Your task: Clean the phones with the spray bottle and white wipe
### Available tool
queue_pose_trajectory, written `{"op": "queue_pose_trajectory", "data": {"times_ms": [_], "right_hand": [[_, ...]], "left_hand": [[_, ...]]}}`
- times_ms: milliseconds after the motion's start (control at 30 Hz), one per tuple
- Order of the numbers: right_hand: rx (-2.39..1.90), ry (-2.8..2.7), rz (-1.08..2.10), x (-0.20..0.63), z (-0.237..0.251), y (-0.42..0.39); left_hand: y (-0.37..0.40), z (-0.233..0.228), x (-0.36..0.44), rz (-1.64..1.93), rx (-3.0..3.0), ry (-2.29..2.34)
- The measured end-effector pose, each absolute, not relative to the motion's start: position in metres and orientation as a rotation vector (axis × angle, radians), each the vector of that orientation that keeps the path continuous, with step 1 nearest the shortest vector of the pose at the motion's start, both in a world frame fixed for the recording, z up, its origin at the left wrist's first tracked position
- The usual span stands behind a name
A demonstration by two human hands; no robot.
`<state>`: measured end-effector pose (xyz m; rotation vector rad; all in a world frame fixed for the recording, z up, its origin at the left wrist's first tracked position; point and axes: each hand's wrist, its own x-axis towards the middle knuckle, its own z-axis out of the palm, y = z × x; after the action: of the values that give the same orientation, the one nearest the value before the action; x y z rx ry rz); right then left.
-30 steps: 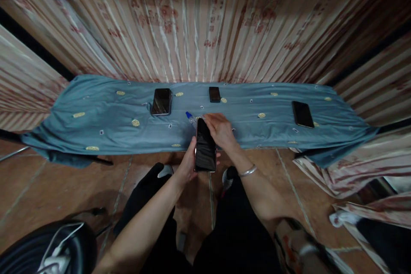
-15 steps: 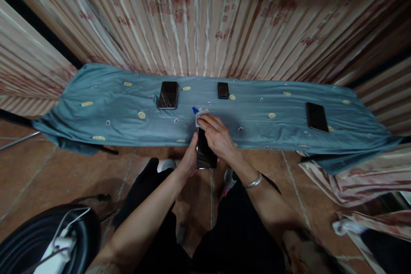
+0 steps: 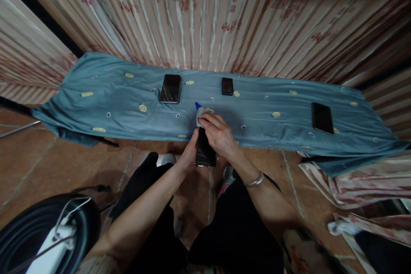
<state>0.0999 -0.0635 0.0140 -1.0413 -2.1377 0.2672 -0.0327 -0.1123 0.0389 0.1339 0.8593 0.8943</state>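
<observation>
My left hand (image 3: pixel 189 154) grips a black phone (image 3: pixel 205 154) by its left edge, screen up, above the front edge of the teal cloth (image 3: pixel 105 102). My right hand (image 3: pixel 218 135) presses a small white wipe (image 3: pixel 202 113) onto the phone's upper end. A small bottle with a blue cap (image 3: pixel 197 105) lies on the cloth just beyond the wipe. A metal bangle (image 3: pixel 255 180) circles my right wrist.
On the cloth lie a phone at centre left (image 3: pixel 171 88), a smaller phone at centre (image 3: pixel 227 86) and another phone at the right (image 3: pixel 322 118). Striped curtains (image 3: pixel 205 13) hang behind. A black round object with white cable (image 3: pixel 48 239) sits at the lower left on the tiled floor.
My right hand picked up the white wipe from the cloth and brought it onto the top of the phone. The view has shifted slightly; the phone stays in my left hand.
</observation>
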Motion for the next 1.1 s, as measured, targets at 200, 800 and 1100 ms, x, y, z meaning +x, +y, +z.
{"op": "queue_pose_trajectory", "data": {"times_ms": [200,800,1100], "right_hand": [[-1.101,-2.108,0.220,0.1071,0.0147,-0.0590],[-1.104,-2.106,0.178,0.1059,0.0117,-0.0613],[-1.238,-2.075,0.138,0.1081,0.0091,-0.0590]], "left_hand": [[-0.1134,0.0405,-0.0314,0.863,0.133,0.835],[-0.1105,0.0381,-0.0337,0.873,0.201,0.859],[-0.1064,0.0373,-0.0392,0.853,0.184,0.847]]}}
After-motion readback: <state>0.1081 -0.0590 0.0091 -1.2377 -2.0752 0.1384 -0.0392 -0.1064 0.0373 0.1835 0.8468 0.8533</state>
